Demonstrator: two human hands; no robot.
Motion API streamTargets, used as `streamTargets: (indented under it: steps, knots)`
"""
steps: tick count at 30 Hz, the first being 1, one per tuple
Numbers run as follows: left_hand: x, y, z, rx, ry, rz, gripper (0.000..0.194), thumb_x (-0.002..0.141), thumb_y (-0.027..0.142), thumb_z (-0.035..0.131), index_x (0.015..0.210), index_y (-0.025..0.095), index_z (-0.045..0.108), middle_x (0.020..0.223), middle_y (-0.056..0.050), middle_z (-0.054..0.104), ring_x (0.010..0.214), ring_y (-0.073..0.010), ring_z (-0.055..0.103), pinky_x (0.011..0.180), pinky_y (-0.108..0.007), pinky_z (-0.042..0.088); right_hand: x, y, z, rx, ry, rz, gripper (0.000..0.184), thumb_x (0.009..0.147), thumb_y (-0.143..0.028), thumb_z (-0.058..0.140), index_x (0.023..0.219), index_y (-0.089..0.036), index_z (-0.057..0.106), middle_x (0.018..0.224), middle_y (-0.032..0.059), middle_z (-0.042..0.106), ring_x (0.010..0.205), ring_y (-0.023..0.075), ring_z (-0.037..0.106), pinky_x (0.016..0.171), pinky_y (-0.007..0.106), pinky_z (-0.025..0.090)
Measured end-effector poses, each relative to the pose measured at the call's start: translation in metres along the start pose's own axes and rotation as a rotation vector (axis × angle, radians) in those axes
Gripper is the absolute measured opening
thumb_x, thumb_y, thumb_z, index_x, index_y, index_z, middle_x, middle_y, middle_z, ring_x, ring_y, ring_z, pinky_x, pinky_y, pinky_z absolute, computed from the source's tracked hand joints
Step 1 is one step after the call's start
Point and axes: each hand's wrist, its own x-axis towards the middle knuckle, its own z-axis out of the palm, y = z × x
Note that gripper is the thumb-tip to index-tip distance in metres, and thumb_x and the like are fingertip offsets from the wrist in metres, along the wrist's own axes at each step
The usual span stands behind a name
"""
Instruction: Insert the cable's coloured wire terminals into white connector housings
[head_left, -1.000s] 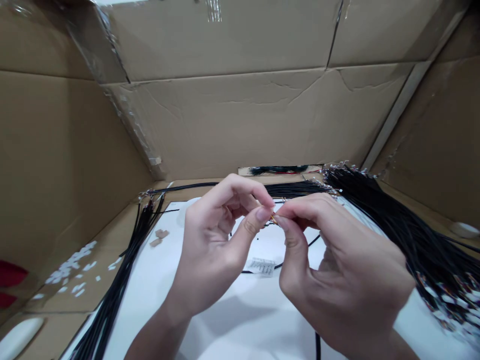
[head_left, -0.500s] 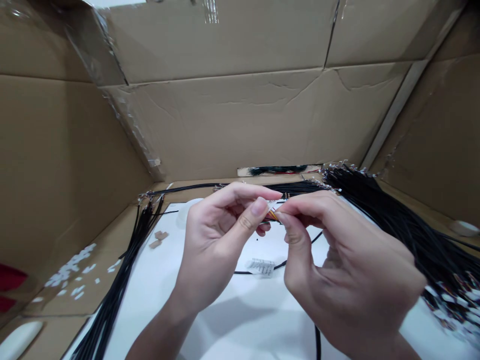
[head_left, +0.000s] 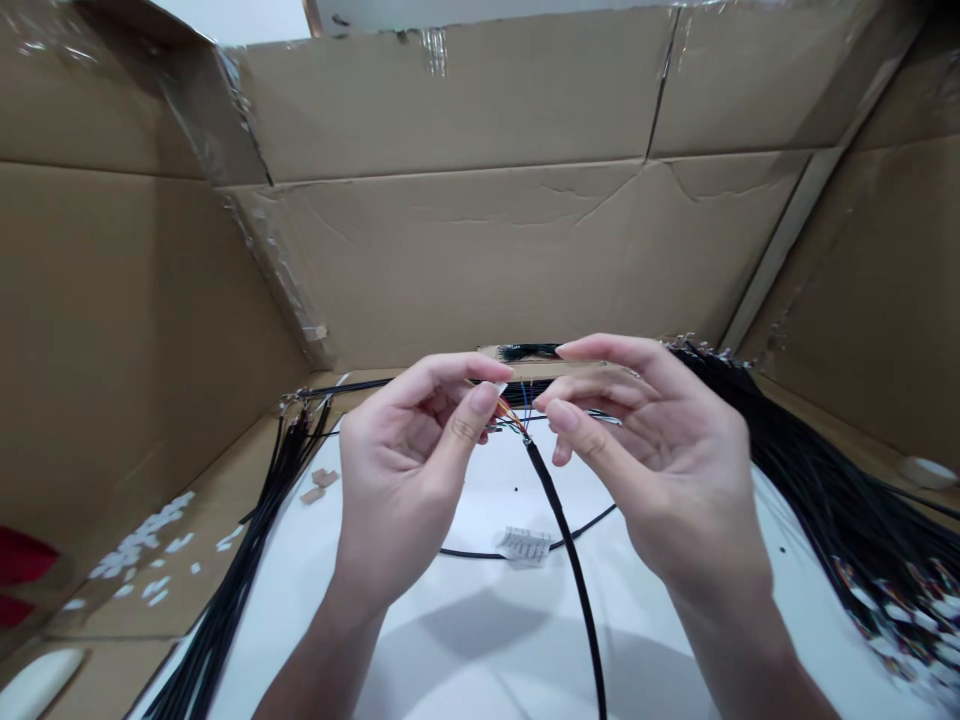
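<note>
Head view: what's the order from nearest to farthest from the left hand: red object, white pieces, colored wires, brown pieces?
1. Colored wires, in the left hand.
2. Brown pieces, just left of it.
3. White pieces, farther left.
4. Red object, left edge.

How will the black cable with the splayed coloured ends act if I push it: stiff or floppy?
The black cable is probably springy, flexing rather than kinking, since it runs in one smooth curve. Its coloured wires look floppier and likely bend easily, being thin and fanned apart between sheath and left hand.
</note>
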Motion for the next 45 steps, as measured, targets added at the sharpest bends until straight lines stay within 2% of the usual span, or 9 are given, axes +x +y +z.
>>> streamTargets:
  steps: [4,8,12,17,22,28,34,38,45]
  knots:
    - [-0.001,0.002,0.001,0.021,0.0,0.026,0.011,0.088,0.016,0.067,0.089,0.025,0.074,0.078,0.006,0.069,0.065,-0.0003,0.059,0.061,-0.005,0.05,0.003,0.004,0.0,0.043,-0.103,0.095,0.003,0.084,-0.022,0.072,0.086,-0.02,0.07,0.08,-0.004,0.069,0.074,0.0053,0.065,0.063,0.011,0.054]
    - [-0.002,0.005,0.001,0.048,0.024,0.042,0.009,0.087,0.016,0.068,0.087,0.023,0.073,0.078,0.005,0.069,0.064,-0.0017,0.06,0.06,-0.006,0.051,0.0,0.002,0.003,0.009,-0.061,0.054,0.007,0.084,-0.019,0.072,0.076,-0.02,0.07,0.072,-0.0061,0.068,0.067,0.003,0.063,0.065,0.009,0.053]
    - [-0.003,0.007,0.001,0.079,0.049,0.016,0.008,0.087,0.018,0.068,0.088,0.024,0.073,0.083,0.004,0.071,0.067,-0.0023,0.061,0.062,-0.007,0.051,-0.002,0.002,0.006,0.072,-0.029,0.013,0.008,0.083,-0.012,0.07,0.077,-0.017,0.071,0.072,-0.0038,0.069,0.067,0.0046,0.064,0.065,0.011,0.054]
    - [-0.004,0.007,0.0,0.04,0.044,0.002,0.007,0.086,0.019,0.069,0.087,0.024,0.073,0.083,0.003,0.071,0.066,-0.0033,0.06,0.06,-0.008,0.05,-0.001,0.006,0.01,0.181,-0.118,-0.027,0.011,0.085,-0.008,0.067,0.08,-0.018,0.07,0.078,-0.0027,0.068,0.076,0.0058,0.064,0.072,0.013,0.054]
    - [-0.004,0.007,0.001,-0.019,0.023,-0.016,0.008,0.087,0.019,0.068,0.088,0.025,0.073,0.082,0.003,0.069,0.066,-0.0031,0.06,0.06,-0.008,0.051,-0.004,0.008,0.017,0.221,-0.099,0.016,0.006,0.086,-0.013,0.068,0.08,-0.015,0.069,0.08,-0.0003,0.066,0.077,0.0066,0.064,0.071,0.014,0.054]
    - [-0.005,0.008,0.001,-0.024,0.008,-0.022,0.009,0.087,0.018,0.068,0.088,0.025,0.073,0.082,0.005,0.069,0.067,-0.0021,0.06,0.061,-0.007,0.051,-0.007,0.0,0.02,0.017,0.021,-0.078,0.009,0.084,-0.007,0.064,0.077,-0.014,0.065,0.071,-0.0012,0.066,0.065,0.0065,0.064,0.061,0.013,0.054]
    - [-0.006,0.008,0.001,-0.016,-0.018,-0.043,0.009,0.088,0.02,0.067,0.087,0.026,0.073,0.082,0.005,0.068,0.068,-0.0017,0.06,0.063,-0.005,0.05,-0.011,0.001,0.021,-0.257,0.107,-0.239,0.012,0.079,-0.002,0.062,0.076,-0.013,0.062,0.072,0.0011,0.064,0.066,0.0101,0.061,0.059,0.02,0.052]
    - [-0.006,0.006,0.0,-0.046,-0.042,-0.066,0.01,0.087,0.02,0.068,0.089,0.027,0.074,0.081,0.004,0.068,0.067,-0.0031,0.059,0.062,-0.007,0.05,-0.014,0.004,0.02,-0.291,0.124,-0.292,0.015,0.078,0.001,0.061,0.08,-0.014,0.062,0.074,0.0036,0.064,0.068,0.0135,0.061,0.059,0.026,0.052]
    - [-0.005,0.004,0.0,-0.094,-0.091,-0.104,0.01,0.088,0.021,0.067,0.09,0.029,0.074,0.076,0.005,0.065,0.066,-0.0025,0.057,0.062,-0.006,0.049,-0.015,0.0,0.016,-0.28,0.09,-0.24,0.011,0.077,0.0,0.06,0.078,-0.011,0.062,0.071,0.0034,0.063,0.067,0.0132,0.06,0.058,0.026,0.051]
